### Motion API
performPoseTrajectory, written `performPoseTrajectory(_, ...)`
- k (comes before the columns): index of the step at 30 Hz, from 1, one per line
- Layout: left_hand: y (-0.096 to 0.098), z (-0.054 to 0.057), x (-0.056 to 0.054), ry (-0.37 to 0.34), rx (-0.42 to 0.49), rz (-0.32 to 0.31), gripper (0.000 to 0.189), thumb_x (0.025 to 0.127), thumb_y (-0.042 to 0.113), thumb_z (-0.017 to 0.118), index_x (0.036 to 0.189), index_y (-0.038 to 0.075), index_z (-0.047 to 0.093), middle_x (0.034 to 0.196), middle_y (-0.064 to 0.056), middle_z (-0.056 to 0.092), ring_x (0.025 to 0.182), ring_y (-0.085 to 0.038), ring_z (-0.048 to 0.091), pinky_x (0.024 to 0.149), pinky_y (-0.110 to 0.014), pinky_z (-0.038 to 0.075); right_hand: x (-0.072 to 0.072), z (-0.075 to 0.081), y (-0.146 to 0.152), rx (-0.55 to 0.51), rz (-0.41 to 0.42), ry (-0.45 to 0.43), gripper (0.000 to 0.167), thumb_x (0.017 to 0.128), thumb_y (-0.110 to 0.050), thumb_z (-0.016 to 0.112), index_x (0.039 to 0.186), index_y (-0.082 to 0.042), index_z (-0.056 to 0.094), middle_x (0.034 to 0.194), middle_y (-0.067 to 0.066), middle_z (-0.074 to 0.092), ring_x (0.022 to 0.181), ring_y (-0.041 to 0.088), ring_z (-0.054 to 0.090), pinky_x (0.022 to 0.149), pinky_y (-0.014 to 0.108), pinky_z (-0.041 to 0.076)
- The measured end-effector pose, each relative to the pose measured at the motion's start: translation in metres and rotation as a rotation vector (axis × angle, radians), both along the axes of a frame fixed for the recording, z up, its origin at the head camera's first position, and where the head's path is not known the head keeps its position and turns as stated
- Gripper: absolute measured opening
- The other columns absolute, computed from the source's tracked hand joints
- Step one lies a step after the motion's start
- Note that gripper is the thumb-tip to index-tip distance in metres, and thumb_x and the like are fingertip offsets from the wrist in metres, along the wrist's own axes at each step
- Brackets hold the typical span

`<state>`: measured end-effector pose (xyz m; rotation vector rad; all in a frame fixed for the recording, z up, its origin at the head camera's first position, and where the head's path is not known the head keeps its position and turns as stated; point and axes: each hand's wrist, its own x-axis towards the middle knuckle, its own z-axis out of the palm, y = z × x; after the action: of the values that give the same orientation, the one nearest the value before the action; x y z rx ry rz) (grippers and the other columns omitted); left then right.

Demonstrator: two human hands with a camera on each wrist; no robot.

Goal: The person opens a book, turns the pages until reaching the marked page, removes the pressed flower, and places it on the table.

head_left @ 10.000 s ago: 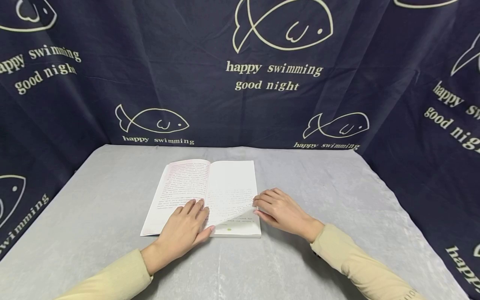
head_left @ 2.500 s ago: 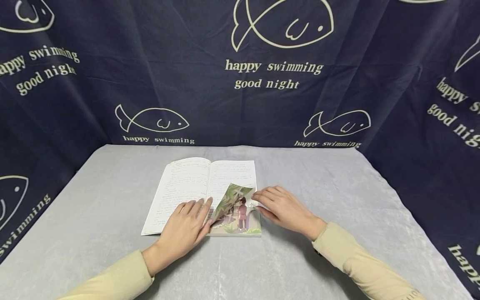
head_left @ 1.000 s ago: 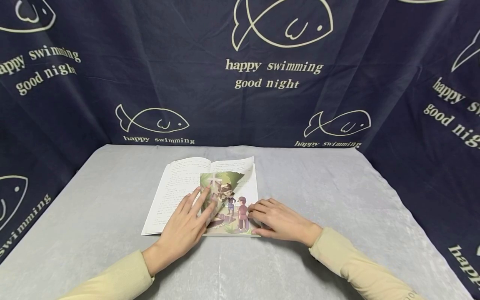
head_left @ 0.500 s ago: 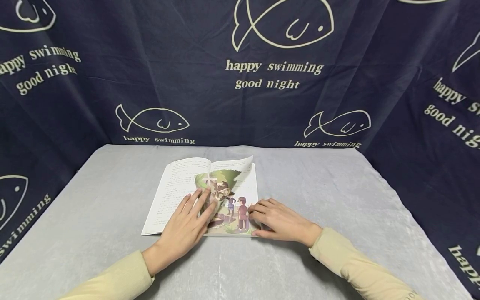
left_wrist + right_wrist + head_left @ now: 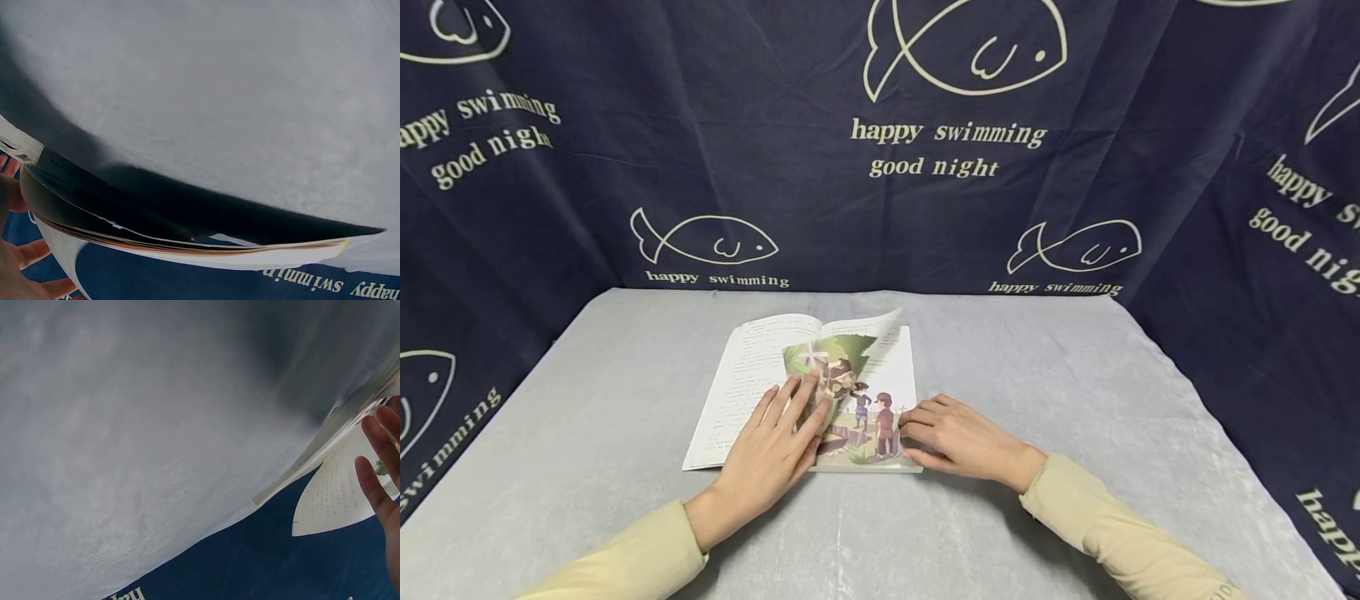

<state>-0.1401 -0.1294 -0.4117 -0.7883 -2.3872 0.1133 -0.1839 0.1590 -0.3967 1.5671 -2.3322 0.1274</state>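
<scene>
An open book (image 5: 760, 350) lies on the grey cloth. From its right half, a turning page (image 5: 853, 346) curls over to the left, its upper corner raised. Under it shows a colour illustration (image 5: 884, 417) of figures. The left hand (image 5: 771, 442) rests by the gutter, its spread fingers lying on the curled page; part of that page is hidden beneath them. At the book's right edge, the right hand (image 5: 962, 442) touches the illustrated page with extended fingers. In the right wrist view, extended fingers (image 5: 375, 487) show beside the raised printed page (image 5: 331, 494).
Grey cloth (image 5: 625, 400) covers the table around the book. A dark blue curtain (image 5: 820, 183) with fish drawings and lettering hangs behind and at both sides. Light beige sleeves (image 5: 625, 554) cover both forearms.
The right hand lifted the page, which then passed under the left fingers. Over the last second it curled farther left, uncovering more of the illustration; both hands stayed nearly still.
</scene>
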Motion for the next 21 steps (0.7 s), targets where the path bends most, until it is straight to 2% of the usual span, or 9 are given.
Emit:
performPoseTrajectory(7,-0.0006,0.0,-0.0001,-0.022,0.024,-0.028,0.048,0.085,0.029,0.037,0.128,0.01,0.049,0.143,-0.017,0.036,0.129,-0.036,0.035,0.107,-0.049,0.028,-0.0022,0.0015,0.0017,-0.003,0.013,0.046,0.027,0.086,-0.04,0.056,0.099,-0.018,0.065,0.102,-0.007,0.065,0.095,0.008,0.057,0.086,0.027,0.044)
performPoseTrajectory(14,-0.0021,0.0009,-0.0005,-0.008,-0.008,-0.028,0.048,0.08,0.027,0.046,0.125,0.01,0.052,0.143,-0.018,0.035,0.13,-0.036,0.034,0.105,-0.049,0.029,-0.0057,0.0012,0.0057,0.01,0.03,0.077,0.016,0.083,-0.026,0.062,0.097,-0.018,0.062,0.102,-0.007,0.063,0.095,0.009,0.056,0.084,0.027,0.045)
performPoseTrajectory(19,-0.0026,0.0,-0.001,-0.001,-0.017,-0.026,0.046,0.081,0.027,0.044,0.122,0.01,0.053,0.142,-0.019,0.037,0.129,-0.035,0.036,0.104,-0.048,0.031,-0.0074,0.0006,0.0061,-0.011,0.033,0.072,0.016,0.081,-0.022,0.064,0.097,-0.018,0.062,0.101,-0.007,0.063,0.094,0.009,0.056,0.083,0.027,0.045)
performPoseTrajectory(21,-0.003,-0.0005,-0.0007,0.0,-0.028,-0.018,0.046,0.08,0.027,0.048,0.122,0.01,0.053,0.141,-0.019,0.038,0.128,-0.035,0.038,0.104,-0.048,0.032,-0.0078,0.0006,0.0061,-0.018,0.033,0.064,0.017,0.081,-0.022,0.064,0.097,-0.017,0.062,0.101,-0.006,0.063,0.095,0.01,0.055,0.083,0.027,0.045)
